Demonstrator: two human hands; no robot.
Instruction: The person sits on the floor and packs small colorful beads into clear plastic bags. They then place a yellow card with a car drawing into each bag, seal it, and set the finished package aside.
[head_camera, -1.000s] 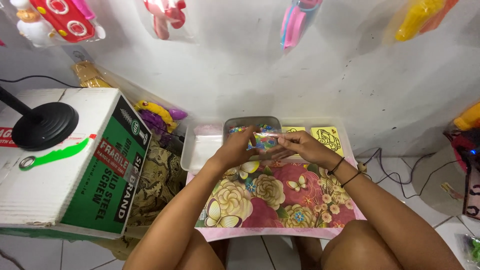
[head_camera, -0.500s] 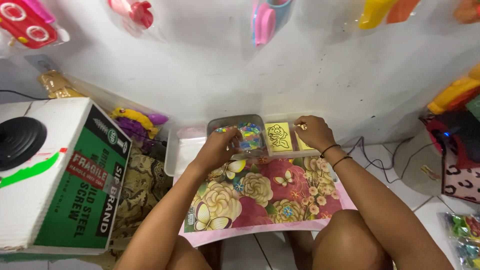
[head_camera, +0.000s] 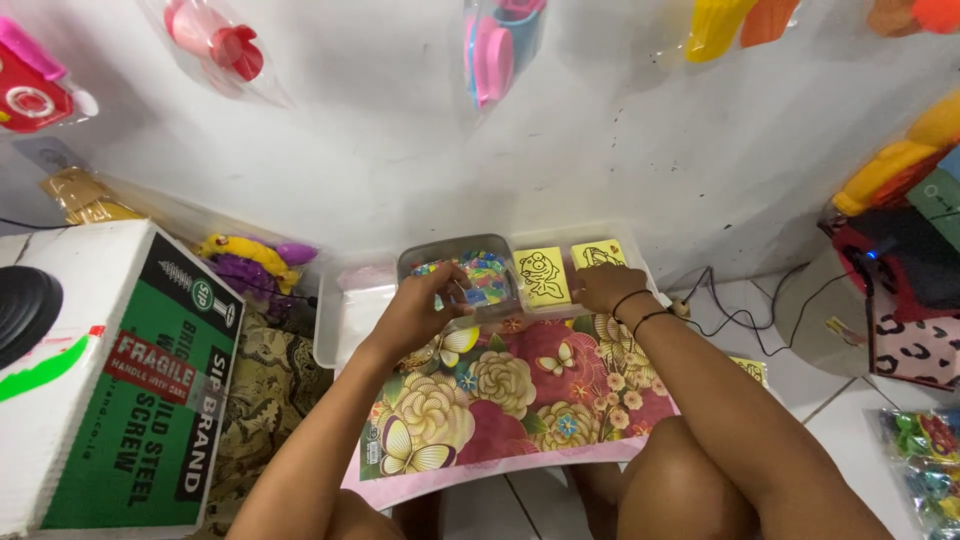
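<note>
My left hand (head_camera: 425, 308) rests at the near edge of a clear plastic tub (head_camera: 412, 264) filled with small colourful pieces (head_camera: 480, 272); its fingers pinch something small there, too tiny to tell what. My right hand (head_camera: 603, 287) lies on a yellow card with a line drawing (head_camera: 598, 254), next to a second yellow card showing a cartoon fish (head_camera: 542, 276). Both cards sit in a shallow clear tray (head_camera: 338, 318). A flowered board with butterflies (head_camera: 500, 395) lies across my lap under both forearms.
A white and green cardboard box (head_camera: 120, 380) with a black round object (head_camera: 22, 310) on top stands at my left. Bagged toys (head_camera: 250, 262) lie beside it and hang on the white wall (head_camera: 400, 130). Cables (head_camera: 760, 315) and toy packs (head_camera: 925, 450) are at the right.
My right hand has moved away from the tub to the right and now lies on the far yellow card. My left hand stays at the tub. The view has shifted left.
</note>
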